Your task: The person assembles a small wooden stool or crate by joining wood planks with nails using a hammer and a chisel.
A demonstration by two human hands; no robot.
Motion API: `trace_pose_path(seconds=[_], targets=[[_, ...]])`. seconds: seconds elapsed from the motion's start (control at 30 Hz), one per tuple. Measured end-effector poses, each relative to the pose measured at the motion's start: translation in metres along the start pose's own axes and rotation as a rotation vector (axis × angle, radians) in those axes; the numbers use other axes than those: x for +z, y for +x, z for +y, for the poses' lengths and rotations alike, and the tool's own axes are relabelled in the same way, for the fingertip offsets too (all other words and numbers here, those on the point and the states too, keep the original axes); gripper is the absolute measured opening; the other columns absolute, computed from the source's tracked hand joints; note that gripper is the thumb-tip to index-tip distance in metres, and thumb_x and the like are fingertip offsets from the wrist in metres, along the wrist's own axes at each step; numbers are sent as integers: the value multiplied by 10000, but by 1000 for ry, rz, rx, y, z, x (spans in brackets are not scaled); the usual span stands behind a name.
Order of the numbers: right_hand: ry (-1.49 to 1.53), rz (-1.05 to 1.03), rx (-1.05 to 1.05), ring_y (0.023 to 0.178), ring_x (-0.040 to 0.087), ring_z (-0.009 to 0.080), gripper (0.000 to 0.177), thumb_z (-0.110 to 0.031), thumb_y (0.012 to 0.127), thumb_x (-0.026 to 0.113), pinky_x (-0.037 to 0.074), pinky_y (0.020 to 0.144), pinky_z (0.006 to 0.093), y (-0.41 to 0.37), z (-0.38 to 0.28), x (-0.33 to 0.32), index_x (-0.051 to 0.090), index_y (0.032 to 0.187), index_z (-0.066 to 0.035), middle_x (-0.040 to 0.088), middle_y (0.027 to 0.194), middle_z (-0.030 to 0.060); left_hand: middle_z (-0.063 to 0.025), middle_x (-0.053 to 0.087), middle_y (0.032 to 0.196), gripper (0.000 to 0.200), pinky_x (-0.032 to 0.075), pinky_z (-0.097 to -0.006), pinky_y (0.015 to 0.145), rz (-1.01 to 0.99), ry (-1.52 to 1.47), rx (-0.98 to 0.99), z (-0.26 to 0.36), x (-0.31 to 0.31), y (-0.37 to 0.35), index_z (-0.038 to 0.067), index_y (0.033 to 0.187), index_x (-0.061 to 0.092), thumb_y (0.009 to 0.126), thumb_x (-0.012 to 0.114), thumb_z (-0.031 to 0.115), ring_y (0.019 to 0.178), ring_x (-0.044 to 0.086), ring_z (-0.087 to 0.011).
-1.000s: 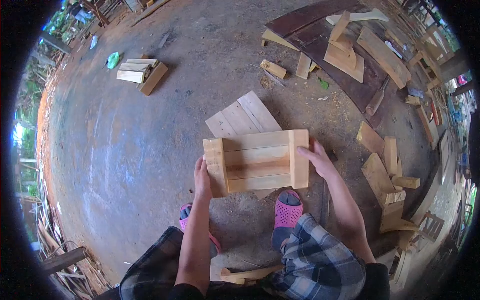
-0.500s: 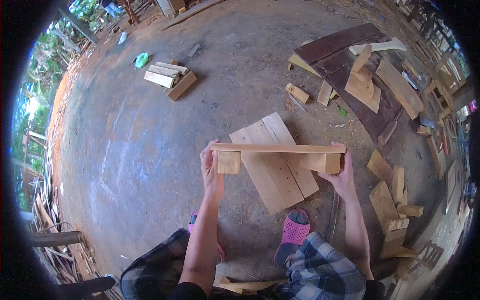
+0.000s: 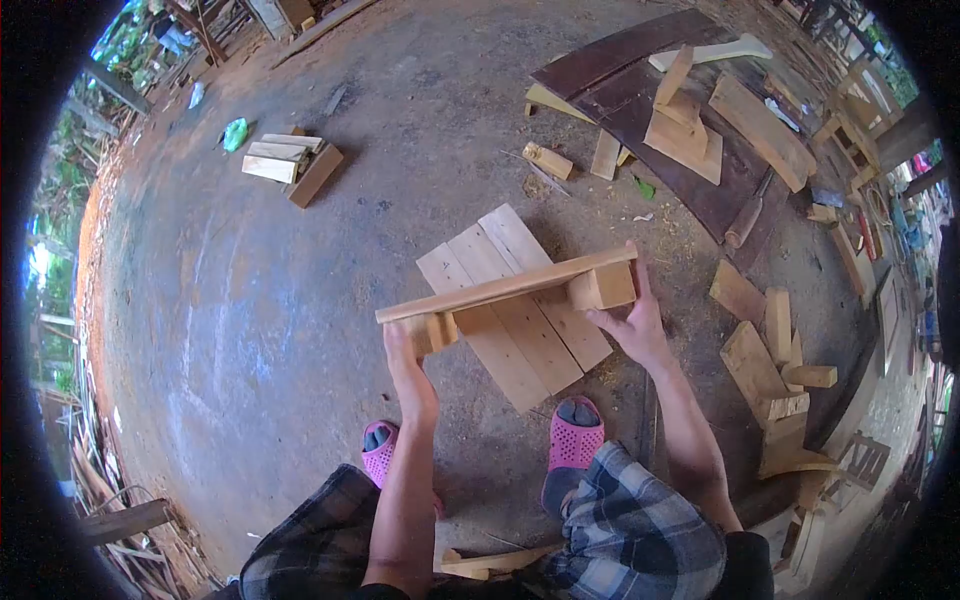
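Note:
A long wooden board [image 3: 505, 285] with a block under each end is held up over the floor, seen nearly edge-on and tilted, its right end higher in view. At its left end my left hand [image 3: 405, 365] grips the board and block, fingers mostly hidden behind the wood. My right hand [image 3: 638, 320] is wrapped round the right end, thumb beneath the block. Behind and below the board, a slatted wooden panel [image 3: 535, 350] of several planks lies on the concrete floor, partly covered by the held piece.
A small stack of wood [image 3: 315, 175] and a green bag [image 3: 235, 134] lie at the upper left. On the right are a dark panel [image 3: 610, 85] with wood pieces and a chisel-like tool [image 3: 748, 215], plus offcuts [image 3: 750, 360]. My feet in pink sandals [image 3: 577, 435] are below.
The held board has tilted, its right end rising and its left end dropping, and both hands moved with it. The whole floor scene has shifted left and slightly up in view.

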State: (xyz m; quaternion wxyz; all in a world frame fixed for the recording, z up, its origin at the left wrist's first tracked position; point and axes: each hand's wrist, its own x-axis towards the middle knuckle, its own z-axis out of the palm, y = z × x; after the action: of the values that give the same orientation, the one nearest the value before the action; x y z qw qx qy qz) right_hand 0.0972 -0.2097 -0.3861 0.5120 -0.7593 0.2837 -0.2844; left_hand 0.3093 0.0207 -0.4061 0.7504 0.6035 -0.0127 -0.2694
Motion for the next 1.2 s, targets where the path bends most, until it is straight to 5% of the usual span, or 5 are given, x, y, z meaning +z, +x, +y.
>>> trace_pose_path(seconds=[0.27, 0.47, 0.83, 1.07, 1.2], targets=[[250, 65, 250, 1200, 524, 285, 870, -286, 858, 704, 421, 1012, 394, -18, -23, 6, 155, 1480, -23, 486, 1315, 208, -104, 468, 1337, 753, 422, -413, 936, 36, 305, -166, 29, 7, -16, 77, 1433, 316, 920, 474, 607, 1178, 490, -219], [22, 74, 220, 1208, 496, 258, 735, -295, 913, 630, 406, 1003, 395, -17, -16, 1, 215, 1460, -32, 475, 1321, 184, -128, 581, 1211, 735, 510, -474, 861, 20, -72, -461, 48, -9, 4, 105, 1264, 485, 882, 370, 722, 1054, 602, -301], [591, 203, 371, 1226, 439, 174, 543, -287, 937, 608, 338, 1039, 351, -66, 2, 1, 388, 1378, -58, 491, 1316, 94, -190, 608, 1184, 538, 463, -485, 946, -197, -299, -753, -3, -68, 14, -26, 1265, 501, 859, 616, 308, 1063, 607, -319], [953, 38, 529, 1292, 415, 179, 507, -227, 962, 538, 331, 1066, 347, -95, 14, -1, 385, 1404, -31, 466, 1388, 82, -176, 588, 1220, 528, 486, -471, 918, -287, -151, -814, -36, -90, 17, -9, 1321, 445, 917, 568, 308, 1074, 599, -316], [629, -21, 547, 1200, 482, 153, 479, -140, 928, 584, 374, 1013, 318, -105, 25, 5, 445, 1367, -8, 540, 1295, 72, -108, 606, 1165, 438, 473, -390, 920, -170, -37, -499, -67, -93, 3, 31, 1269, 494, 948, 563, 322, 1047, 594, -233]])
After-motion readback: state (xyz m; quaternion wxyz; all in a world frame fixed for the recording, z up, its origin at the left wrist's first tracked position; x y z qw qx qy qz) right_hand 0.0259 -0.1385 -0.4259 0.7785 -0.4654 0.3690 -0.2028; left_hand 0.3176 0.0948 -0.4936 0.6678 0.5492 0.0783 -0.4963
